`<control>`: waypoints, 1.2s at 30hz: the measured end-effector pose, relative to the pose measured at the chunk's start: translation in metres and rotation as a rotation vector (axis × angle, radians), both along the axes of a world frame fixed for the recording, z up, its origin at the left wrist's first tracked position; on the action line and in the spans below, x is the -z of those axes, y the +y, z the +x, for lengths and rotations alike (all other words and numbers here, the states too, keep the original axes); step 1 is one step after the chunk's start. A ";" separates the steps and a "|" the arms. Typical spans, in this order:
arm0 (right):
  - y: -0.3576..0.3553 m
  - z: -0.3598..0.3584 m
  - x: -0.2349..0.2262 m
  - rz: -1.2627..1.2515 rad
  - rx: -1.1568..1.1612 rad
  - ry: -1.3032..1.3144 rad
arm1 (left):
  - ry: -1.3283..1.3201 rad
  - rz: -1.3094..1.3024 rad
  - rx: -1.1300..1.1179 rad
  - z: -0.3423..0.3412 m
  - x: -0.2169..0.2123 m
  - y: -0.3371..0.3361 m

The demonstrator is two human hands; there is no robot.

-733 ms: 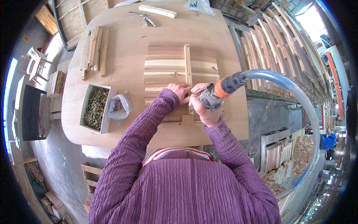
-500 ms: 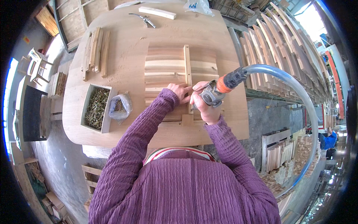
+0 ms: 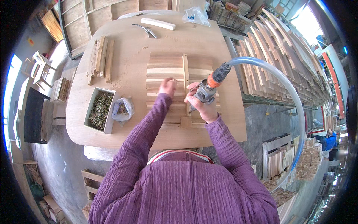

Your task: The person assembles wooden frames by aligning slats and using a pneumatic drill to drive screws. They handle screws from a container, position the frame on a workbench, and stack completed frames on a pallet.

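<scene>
My right hand (image 3: 205, 108) grips a grey air-powered driver (image 3: 204, 92), with an orange fitting and a clear hose. The tool is over the lower part of a narrow wooden strip (image 3: 185, 67), which lies across a panel of wooden slats (image 3: 162, 70). My left hand (image 3: 167, 86) hovers over the slats just left of the strip, apart from it. Its fingers look bent but are blurred, and whether they hold anything I cannot make out. Close to the strip's near end sits a small wooden block (image 3: 185, 122).
Left on the table (image 3: 126, 67) are a white box (image 3: 108, 121) of screws, a plastic bag (image 3: 123, 110) of small pieces, and several wooden strips (image 3: 100, 59). Farther back lie an air blow gun (image 3: 146, 31) and a pale bar (image 3: 158, 24). Stacked boards (image 3: 264, 63) stand right; the hose (image 3: 276, 67) arcs there.
My left hand has lifted off the strip and moved left. My right hand, still holding the driver, has shifted slightly left, and the hose with it. The view has shifted a little.
</scene>
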State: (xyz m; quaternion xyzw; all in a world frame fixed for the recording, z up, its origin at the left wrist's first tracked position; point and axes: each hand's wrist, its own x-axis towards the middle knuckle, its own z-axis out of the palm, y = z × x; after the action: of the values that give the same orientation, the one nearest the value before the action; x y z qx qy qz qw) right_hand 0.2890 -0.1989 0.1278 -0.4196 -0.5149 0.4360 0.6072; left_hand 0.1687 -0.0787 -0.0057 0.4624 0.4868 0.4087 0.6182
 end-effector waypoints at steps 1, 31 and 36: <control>0.000 -0.003 -0.002 0.007 -0.026 0.031 | -0.434 -0.307 -0.167 -0.024 0.013 0.009; -0.012 0.006 0.009 0.047 -0.002 0.085 | -0.749 -0.528 -0.254 -0.085 0.006 -0.097; -0.006 0.012 0.004 0.044 -0.031 0.173 | -0.620 -0.508 -0.008 -0.075 0.002 -0.110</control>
State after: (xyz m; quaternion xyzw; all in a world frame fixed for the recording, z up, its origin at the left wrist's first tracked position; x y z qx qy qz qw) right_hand 0.3010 -0.2053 0.1241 -0.3590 -0.4762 0.4685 0.6518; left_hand 0.0933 -0.1892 -0.0078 0.1478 0.3644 0.3980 0.8288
